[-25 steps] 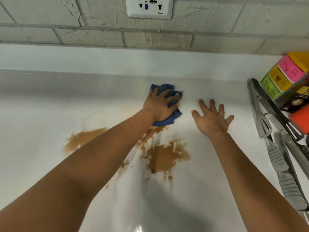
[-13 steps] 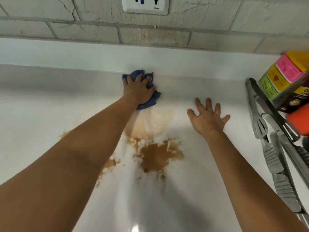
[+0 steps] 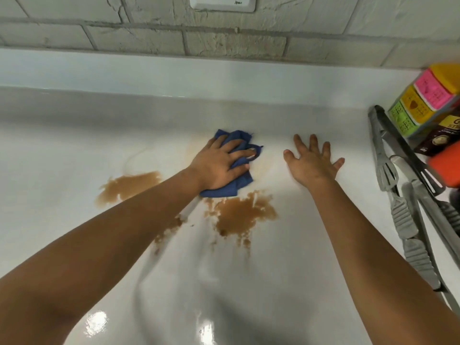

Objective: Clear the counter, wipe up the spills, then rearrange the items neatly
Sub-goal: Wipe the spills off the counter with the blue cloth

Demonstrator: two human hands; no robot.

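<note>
A brown liquid spill (image 3: 241, 215) spreads over the middle of the white counter (image 3: 74, 145), with a second patch (image 3: 127, 186) further left and small smears partly hidden under my left forearm. My left hand (image 3: 219, 163) presses a crumpled blue cloth (image 3: 240, 184) flat on the counter just behind the main spill, fingers spread over it. To its right, my right hand (image 3: 311, 163) rests flat on the bare counter with its fingers splayed, holding nothing.
Metal tongs (image 3: 398, 195) lie along the right edge. Behind them stand colourful stacked boxes (image 3: 423, 100), a dark packet (image 3: 440, 140) and an orange object (image 3: 445, 168). A brick wall with a white socket (image 3: 224, 2) backs the counter.
My left hand pushed the cloth back and left towards the wall, then drew it forward and right to the spill's rear edge, leaving a faint smear. My right hand stayed planted.
</note>
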